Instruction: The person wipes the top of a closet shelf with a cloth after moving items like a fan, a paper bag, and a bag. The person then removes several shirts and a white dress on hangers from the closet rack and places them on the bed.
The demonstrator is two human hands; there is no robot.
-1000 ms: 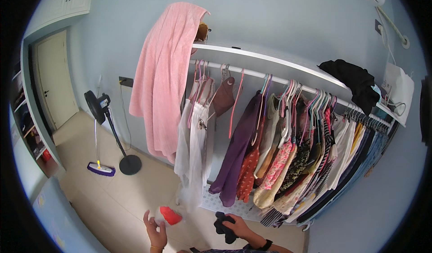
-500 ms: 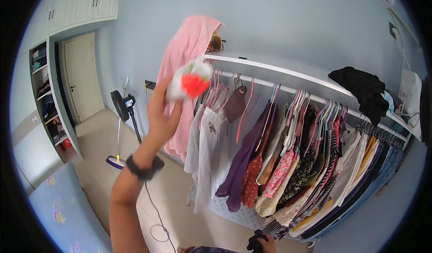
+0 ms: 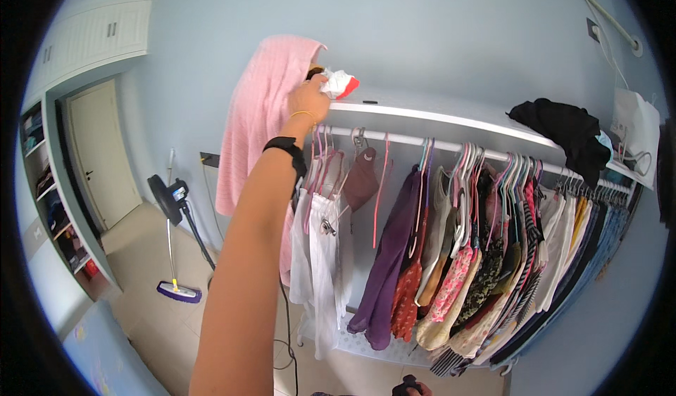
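Closest, at the lower edge, the right hand (image 3: pixel 424 390) is mostly cut off, its visible fingers seemingly curled against a small black bundle (image 3: pixel 406 383), low and well apart from the shelf. The bare left forearm (image 3: pixel 243 269) rises from below, past a black wristband (image 3: pixel 287 147), to the left hand (image 3: pixel 310 99), which is narrowed on a crumpled white-and-red packet (image 3: pixel 336 83). The packet sits just beyond those fingertips, to their right, its longer axis running roughly along the white shelf (image 3: pixel 429 120) with the red end pointing right; the left hand is plainly the nearer one. It is at the shelf's left end, though whether the packet touches the surface I cannot tell. Just left of the wrist hangs the pink towel (image 3: pixel 255 125), and a dark brown item (image 3: pixel 315 73) shows partly hidden behind the knuckles. Below runs the white clothes rail (image 3: pixel 445 145), and the pale blue wall (image 3: pixel 422 37) stands behind everything
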